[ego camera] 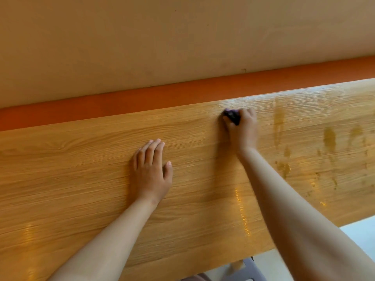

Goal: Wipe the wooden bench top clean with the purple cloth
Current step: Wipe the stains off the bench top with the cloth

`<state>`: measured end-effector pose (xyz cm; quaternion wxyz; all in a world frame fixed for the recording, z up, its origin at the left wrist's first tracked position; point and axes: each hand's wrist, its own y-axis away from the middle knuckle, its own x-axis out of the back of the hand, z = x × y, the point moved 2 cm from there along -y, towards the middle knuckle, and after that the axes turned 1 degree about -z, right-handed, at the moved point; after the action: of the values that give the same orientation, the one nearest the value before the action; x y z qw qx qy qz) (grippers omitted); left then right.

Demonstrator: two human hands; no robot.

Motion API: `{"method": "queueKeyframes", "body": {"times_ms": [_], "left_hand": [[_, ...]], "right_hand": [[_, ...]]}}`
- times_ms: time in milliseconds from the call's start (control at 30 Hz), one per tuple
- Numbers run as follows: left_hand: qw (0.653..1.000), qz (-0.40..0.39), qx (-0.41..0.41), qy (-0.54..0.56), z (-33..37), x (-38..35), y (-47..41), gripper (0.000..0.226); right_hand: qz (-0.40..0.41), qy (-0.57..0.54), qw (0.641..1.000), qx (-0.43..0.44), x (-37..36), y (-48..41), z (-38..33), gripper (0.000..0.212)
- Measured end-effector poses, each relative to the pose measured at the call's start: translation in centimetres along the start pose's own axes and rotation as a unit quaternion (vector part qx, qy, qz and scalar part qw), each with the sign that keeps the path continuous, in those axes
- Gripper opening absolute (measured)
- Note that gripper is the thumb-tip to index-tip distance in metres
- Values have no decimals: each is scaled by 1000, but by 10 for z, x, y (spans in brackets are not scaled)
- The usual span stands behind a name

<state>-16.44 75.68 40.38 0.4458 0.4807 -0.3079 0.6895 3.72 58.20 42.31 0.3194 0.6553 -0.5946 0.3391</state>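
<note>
The wooden bench top fills most of the view, with light oak grain. My right hand is stretched out near the far edge, closed on a bunched dark purple cloth pressed against the wood; only a small part of the cloth shows past my fingers. My left hand lies flat on the bench top, palm down, fingers together and thumb apart, holding nothing. Wet streaks and patches glisten on the wood to the right of the cloth.
An orange strip runs along the far edge of the bench below a beige wall. Pale floor shows past the bench's near edge at lower right, with part of a grey stool below.
</note>
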Motion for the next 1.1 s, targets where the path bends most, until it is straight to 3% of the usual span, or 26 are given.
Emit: {"method": "queueKeyframes", "body": {"times_ms": [167, 300, 667, 833, 933, 1100], "left_hand": [[1000, 2, 2, 1, -1, 0, 1, 53], [1000, -1, 2, -3, 1, 1, -1, 53], [1000, -3, 5, 0, -1, -1, -1, 53], [1000, -6, 3, -7, 0, -1, 0, 53], [1000, -7, 4, -10, 0, 0, -1, 53], [1000, -7, 5, -12, 1, 0, 0, 54]], "right_hand": [[-48, -52, 989, 131, -58, 26, -79, 21], [-57, -51, 986, 151, -55, 12, -72, 25], [43, 10, 999, -7, 38, -77, 45, 32], [58, 45, 996, -53, 54, -88, 62, 32], [39, 53, 998, -5, 38, -69, 40, 28], [-39, 13, 987, 157, 0, -11, 1, 26]]}}
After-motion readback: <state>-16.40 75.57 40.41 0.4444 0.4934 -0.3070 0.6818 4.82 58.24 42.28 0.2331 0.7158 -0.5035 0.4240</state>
